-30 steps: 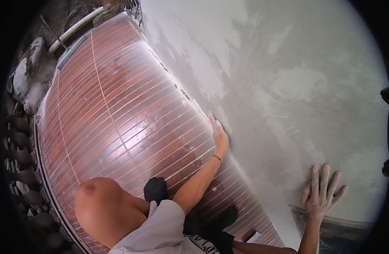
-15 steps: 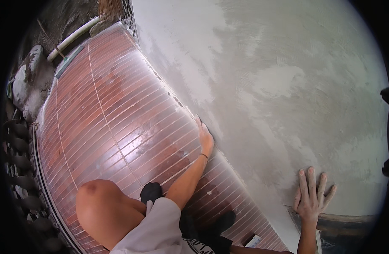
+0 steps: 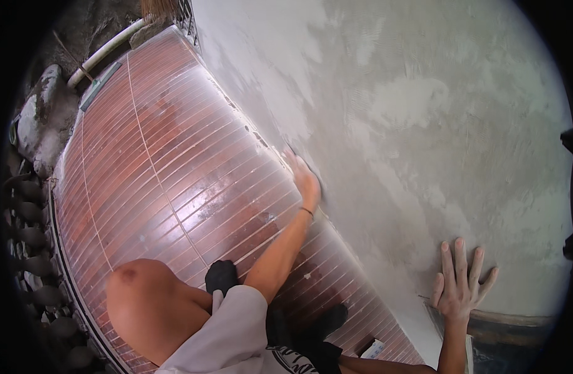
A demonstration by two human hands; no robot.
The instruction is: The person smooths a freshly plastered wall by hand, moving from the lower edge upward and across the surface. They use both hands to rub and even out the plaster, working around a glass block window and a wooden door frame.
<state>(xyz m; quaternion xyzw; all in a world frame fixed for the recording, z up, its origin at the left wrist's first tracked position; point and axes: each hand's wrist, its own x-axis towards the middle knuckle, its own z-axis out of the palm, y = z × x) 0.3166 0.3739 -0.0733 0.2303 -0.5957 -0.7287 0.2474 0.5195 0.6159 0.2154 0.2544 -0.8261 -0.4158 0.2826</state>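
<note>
My left hand (image 3: 306, 183) is low against the grey plastered wall (image 3: 398, 156), close to where it meets the reddish ribbed tile floor (image 3: 193, 168). Its fingers are stretched out along the wall's foot, slightly blurred. A dark line shows between this palm and the wall; whether it is a shadow or a thin object, I cannot make out. Farther right, my right hand (image 3: 459, 292) rests on the plaster with fingers spread wide and dusted grey. It holds nothing. The plaster is patchy, with lighter smears.
A dark-framed opening (image 3: 505, 330) lies below my right hand. A small white-and-dark box (image 3: 372, 349) sits on the floor by my leg. A green-headed floor squeegee (image 3: 101, 86), a white pipe (image 3: 115, 47), a straw broom (image 3: 158, 9) and rocks (image 3: 40, 112) are at the far left.
My left hand has slid forward along the wall's foot, away from me. The right hand stays spread on the same patch of plaster.
</note>
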